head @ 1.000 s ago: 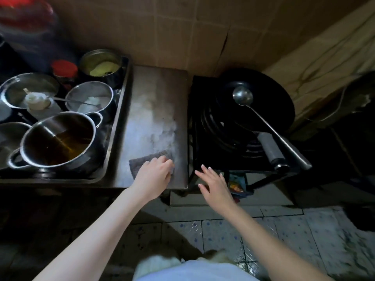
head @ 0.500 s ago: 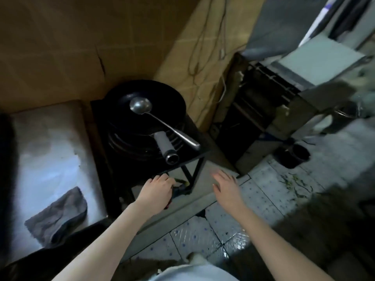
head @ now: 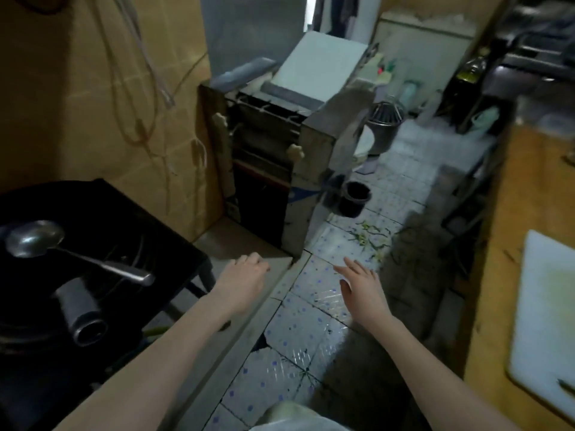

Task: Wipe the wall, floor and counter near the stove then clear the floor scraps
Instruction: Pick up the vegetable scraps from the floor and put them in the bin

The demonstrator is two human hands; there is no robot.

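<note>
The left hand [head: 245, 275] is hanging in the lower middle of the frame over a grey ledge [head: 249, 309], its fingers loosely curled with nothing showing in them. The right hand [head: 362, 287] is reaching out just right of centre above the tiled floor [head: 298, 337], fingers spread and straight, holding nothing. The green scraps [head: 370, 237] are lying on the floor just above the right hand, near a small black pot [head: 354, 197] that is standing beside a metal machine [head: 280, 150] in the middle of the frame. The black stove [head: 130, 219] is sitting at the lower left, carrying a wok [head: 28, 312] with a ladle [head: 34, 237] resting in it. The brown wall [head: 77, 119] is filling the upper left. A white cutting board [head: 547, 306] is lying on a wooden worktop [head: 497, 244] along the right edge.
</note>
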